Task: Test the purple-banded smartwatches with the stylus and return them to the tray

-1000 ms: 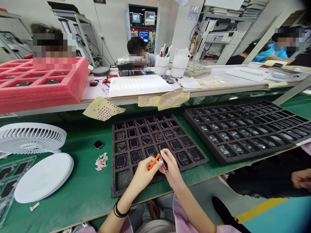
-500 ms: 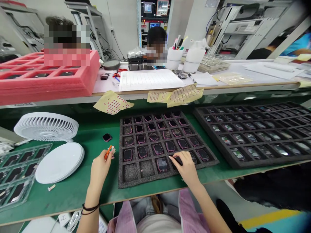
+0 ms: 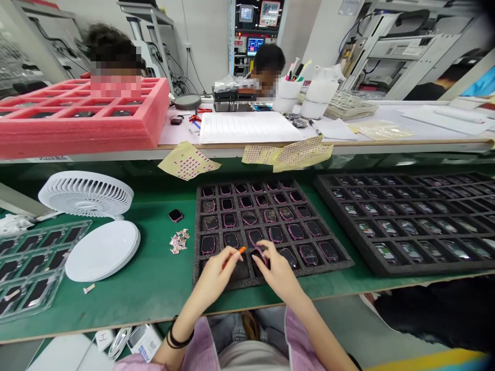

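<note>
A dark grey foam tray (image 3: 197, 226) lies in front of me, its cells filled with square watches in purple-pink frames. Over its front row, my right hand (image 3: 280, 273) pinches a watch (image 3: 258, 254) between thumb and fingers. Just left of it, my left hand (image 3: 214, 275) is closed around a slim orange tool (image 3: 241, 250), whose exact kind is hidden by the fingers. Left of the tray, a small heap of pale strips (image 3: 179, 241) lies on the green table, with one loose watch (image 3: 175, 215) above it.
A white fan (image 3: 87, 198) and a clear tray of dark screens (image 3: 33, 273) stand at left. Another dark tray (image 3: 371, 265) fills the right side. On the shelf ahead sit a pink foam box (image 3: 150, 121), papers (image 3: 247, 129) and white pen cups (image 3: 286, 96). Two people sit beyond.
My left hand has moved right from the pale strips to the tray with the orange tool. My right hand has left one front-row watch and taken hold of another further left.
</note>
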A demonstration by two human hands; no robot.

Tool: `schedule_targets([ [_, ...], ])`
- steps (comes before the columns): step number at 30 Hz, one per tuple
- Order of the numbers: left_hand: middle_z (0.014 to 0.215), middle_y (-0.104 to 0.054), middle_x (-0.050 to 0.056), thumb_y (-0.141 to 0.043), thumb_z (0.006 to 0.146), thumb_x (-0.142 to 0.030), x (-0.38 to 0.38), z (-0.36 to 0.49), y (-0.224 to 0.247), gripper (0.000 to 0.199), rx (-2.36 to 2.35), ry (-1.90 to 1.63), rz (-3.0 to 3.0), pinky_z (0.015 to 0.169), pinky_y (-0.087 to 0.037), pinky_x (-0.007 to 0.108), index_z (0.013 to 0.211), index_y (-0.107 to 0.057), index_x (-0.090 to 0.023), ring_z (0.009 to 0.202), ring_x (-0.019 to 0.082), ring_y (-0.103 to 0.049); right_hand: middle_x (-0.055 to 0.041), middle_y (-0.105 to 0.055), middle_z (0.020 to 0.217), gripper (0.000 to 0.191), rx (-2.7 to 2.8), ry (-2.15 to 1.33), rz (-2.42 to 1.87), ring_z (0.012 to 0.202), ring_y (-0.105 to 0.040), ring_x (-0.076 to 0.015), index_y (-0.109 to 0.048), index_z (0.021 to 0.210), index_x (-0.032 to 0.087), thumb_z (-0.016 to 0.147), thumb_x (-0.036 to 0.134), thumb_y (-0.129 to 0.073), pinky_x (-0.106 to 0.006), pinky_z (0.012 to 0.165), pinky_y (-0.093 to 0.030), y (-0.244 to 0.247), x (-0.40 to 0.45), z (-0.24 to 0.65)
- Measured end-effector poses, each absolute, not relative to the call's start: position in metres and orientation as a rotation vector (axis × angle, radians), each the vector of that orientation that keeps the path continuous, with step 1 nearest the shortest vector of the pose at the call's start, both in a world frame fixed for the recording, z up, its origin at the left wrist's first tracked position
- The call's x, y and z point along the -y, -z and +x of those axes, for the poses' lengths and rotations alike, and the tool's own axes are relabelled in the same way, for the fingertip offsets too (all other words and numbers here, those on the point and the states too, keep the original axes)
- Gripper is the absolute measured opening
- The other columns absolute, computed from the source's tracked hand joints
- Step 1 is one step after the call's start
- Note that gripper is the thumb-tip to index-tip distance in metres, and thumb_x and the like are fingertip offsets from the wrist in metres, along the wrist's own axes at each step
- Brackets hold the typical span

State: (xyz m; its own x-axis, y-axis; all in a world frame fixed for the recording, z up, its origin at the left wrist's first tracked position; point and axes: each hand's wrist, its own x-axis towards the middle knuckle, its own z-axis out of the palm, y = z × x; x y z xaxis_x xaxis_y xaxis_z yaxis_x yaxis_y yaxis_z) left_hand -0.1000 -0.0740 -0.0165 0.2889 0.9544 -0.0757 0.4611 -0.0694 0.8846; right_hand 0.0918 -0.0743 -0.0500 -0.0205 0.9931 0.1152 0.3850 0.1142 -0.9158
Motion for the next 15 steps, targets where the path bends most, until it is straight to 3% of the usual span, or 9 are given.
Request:
schedule_targets([
  [3, 0.062, -0.046, -0.004, -0.038, 0.094, -0.039, 0.077, -0.082, 0.012, 0.033, -1.196, -0.703, 1.652, 0.055, -0.028, 0.022, 0.086, -0.061, -0.017, 0.055, 0.011, -0.038, 0.0041, -0.053, 0.059, 0.039, 1.167, -1.273, -1.226, 0.048, -0.046, -0.0124, -0.056, 0.114, 0.022, 0.08, 0.04, -0.065, -0.024, 0.047, -0.034, 0.034, 0.071, 0.09],
  [7, 0.058, -0.041, -0.004, -0.037, 0.093, -0.038, 0.077, -0.068, 0.005, 0.036, -1.101, -0.757, 1.579, 0.052, -0.026, 0.022, 0.076, -0.06, -0.015, 0.053, 0.01, -0.032, 0.0059, -0.053, 0.056, 0.031, 0.767, -1.572, -0.982, 0.04, -0.044, -0.0079, -0.055, 0.102, 0.023, 0.079, 0.042, -0.066, -0.019, 0.039, -0.028, 0.021, 0.067, 0.084],
  [10, 0.057, -0.041, -0.004, -0.038, 0.093, -0.039, 0.077, -0.062, 0.003, 0.038, -1.051, -0.786, 1.528, 0.05, -0.025, 0.022, 0.073, -0.059, -0.014, 0.052, 0.009, -0.03, 0.0092, -0.051, 0.053, 0.026, 0.617, -1.631, -0.893, 0.033, -0.035, -0.003, -0.052, 0.092, 0.024, 0.078, 0.038, -0.069, -0.017, 0.038, -0.028, 0.02, 0.066, 0.078],
  [15, 0.053, -0.034, -0.007, -0.04, 0.092, -0.046, 0.076, -0.063, 0.007, 0.041, -0.993, -0.738, 1.419, 0.046, -0.022, 0.021, 0.074, -0.059, -0.014, 0.049, 0.008, -0.027, 0.009, -0.054, 0.056, 0.029, 0.55, -1.643, -0.848, 0.03, -0.033, -0.001, -0.05, 0.085, 0.022, 0.075, 0.039, -0.072, -0.016, 0.035, -0.029, 0.017, 0.067, 0.071],
])
